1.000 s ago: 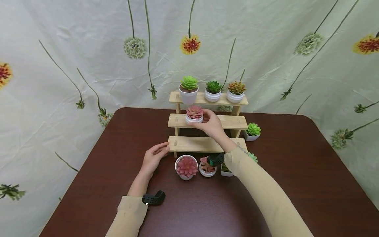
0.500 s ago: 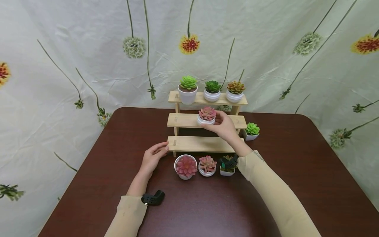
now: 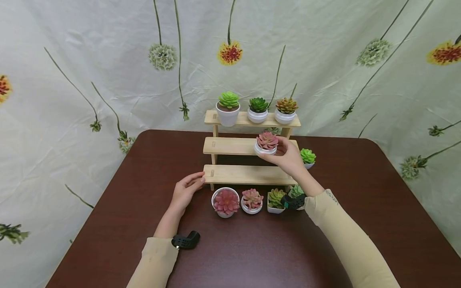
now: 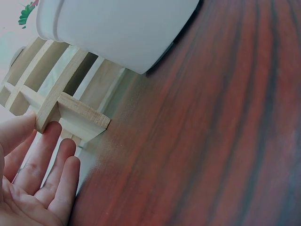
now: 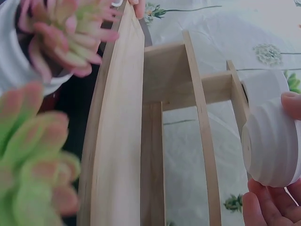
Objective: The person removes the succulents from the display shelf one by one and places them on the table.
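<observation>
With thumb and fingers, my right hand (image 3: 291,160) grips the white pot of a pink succulent (image 3: 267,141), held by the right part of the middle shelf (image 3: 230,146). The right wrist view shows the ribbed pot (image 5: 272,146) from below, tilted and apart from the boards. My left hand (image 3: 185,193) pinches the left end of the bottom shelf of the wooden plant stand (image 3: 245,175); in the left wrist view, thumb and forefinger lie on either side of the board's corner (image 4: 43,121). On the top shelf stand a light green succulent (image 3: 228,108), a dark green one (image 3: 257,110) and an orange-brown one (image 3: 286,111).
Before the stand sit a dark pink succulent (image 3: 225,202), a paler pink one (image 3: 252,201), a green one (image 3: 275,200) and a mint green one (image 3: 296,191), partly behind my right wrist. Another green succulent (image 3: 308,157) stands right of the stand. A floral cloth (image 3: 108,60) hangs behind the table.
My right hand has carried the pink succulent rightward along the middle shelf, from its left part to its right. My left hand has stayed at the bottom shelf's end.
</observation>
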The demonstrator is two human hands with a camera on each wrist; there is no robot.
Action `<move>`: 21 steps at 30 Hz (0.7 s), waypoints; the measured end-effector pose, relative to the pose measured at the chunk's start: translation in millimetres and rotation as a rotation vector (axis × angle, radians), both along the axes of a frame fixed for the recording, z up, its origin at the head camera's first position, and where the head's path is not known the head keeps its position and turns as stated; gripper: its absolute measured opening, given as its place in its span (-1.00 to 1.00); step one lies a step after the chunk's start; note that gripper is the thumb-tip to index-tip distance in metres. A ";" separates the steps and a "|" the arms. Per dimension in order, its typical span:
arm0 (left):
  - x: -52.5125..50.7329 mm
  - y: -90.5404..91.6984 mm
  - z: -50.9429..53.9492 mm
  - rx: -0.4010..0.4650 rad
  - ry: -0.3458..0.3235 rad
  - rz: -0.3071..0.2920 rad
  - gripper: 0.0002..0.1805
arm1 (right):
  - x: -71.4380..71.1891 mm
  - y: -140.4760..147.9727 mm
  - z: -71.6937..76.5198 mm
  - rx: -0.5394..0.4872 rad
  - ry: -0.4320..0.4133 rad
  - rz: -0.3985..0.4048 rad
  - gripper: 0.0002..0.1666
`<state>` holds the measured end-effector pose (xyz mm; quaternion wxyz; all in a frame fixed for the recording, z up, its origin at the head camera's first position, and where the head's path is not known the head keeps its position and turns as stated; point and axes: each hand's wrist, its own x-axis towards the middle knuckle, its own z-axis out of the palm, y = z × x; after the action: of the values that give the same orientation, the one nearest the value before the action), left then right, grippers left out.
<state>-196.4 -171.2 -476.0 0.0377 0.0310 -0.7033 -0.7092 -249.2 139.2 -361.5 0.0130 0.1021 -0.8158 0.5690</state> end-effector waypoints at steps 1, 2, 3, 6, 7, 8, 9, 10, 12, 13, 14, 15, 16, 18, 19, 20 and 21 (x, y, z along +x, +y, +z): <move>-0.2 -0.1 -0.1 0.001 -0.001 0.001 -0.62 | 0.8 2.9 0.0 0.004 0.000 -0.002 -0.16; -0.3 -0.2 -0.2 -0.001 -0.002 0.001 -0.62 | 1.5 5.8 -0.2 0.009 0.001 -0.006 -0.16; -0.5 -0.3 -0.3 -0.002 -0.004 0.002 -0.62 | 2.3 8.5 -0.6 0.009 0.002 -0.010 -0.16; -0.9 -0.6 -0.5 -0.007 -0.009 0.002 -0.62 | 4.9 17.4 -2.8 0.003 0.005 -0.018 -0.18; -1.0 -0.6 -0.6 -0.009 -0.010 0.002 -0.62 | 5.9 20.2 -3.7 -0.001 0.008 -0.021 -0.18; -0.9 -0.6 -0.6 -0.012 -0.012 0.001 -0.62 | 6.8 23.2 -4.9 -0.005 0.010 -0.023 -0.19; -0.9 -0.5 -0.6 -0.011 -0.012 0.000 -0.62 | 7.5 26.1 -6.2 -0.008 0.011 -0.026 -0.19; -0.9 -0.4 -0.6 -0.012 -0.012 0.000 -0.62 | 8.3 29.1 -7.6 -0.006 0.011 -0.030 -0.19; -0.7 -0.2 -0.5 -0.008 -0.010 0.000 -0.62 | 10.3 34.6 -9.9 -0.001 0.013 -0.043 -0.18; -0.7 0.0 -0.5 -0.005 -0.008 0.001 -0.61 | 11.4 37.4 -11.0 0.004 0.014 -0.051 -0.18; -0.6 0.1 -0.5 -0.003 -0.007 0.001 -0.61 | 12.5 40.1 -12.2 0.011 0.018 -0.059 -0.17; -0.5 0.2 -0.5 0.000 -0.005 0.001 -0.61 | 13.7 42.6 -13.2 0.017 0.022 -0.067 -0.17; -0.5 0.2 -0.4 0.000 -0.005 0.001 -0.61 | 15.1 45.0 -13.9 0.021 0.027 -0.075 -0.17; -0.4 0.3 -0.3 0.003 -0.004 0.000 -0.61 | 17.9 49.7 -15.3 0.038 0.032 -0.095 -0.17; -0.4 0.4 -0.2 0.004 -0.004 0.000 -0.61 | 19.0 51.9 -16.1 0.044 0.034 -0.100 -0.17; -0.4 0.3 -0.1 0.003 -0.005 -0.001 -0.61 | 20.1 54.1 -17.0 0.052 0.033 -0.107 -0.17; -0.4 0.2 -0.1 0.003 -0.006 0.000 -0.61 | 21.1 56.1 -17.9 0.051 0.031 -0.113 -0.17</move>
<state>-196.8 -170.9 -476.1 0.0355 0.0333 -0.7022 -0.7103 -228.1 195.3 -379.4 0.0550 0.0651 -0.8343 0.5447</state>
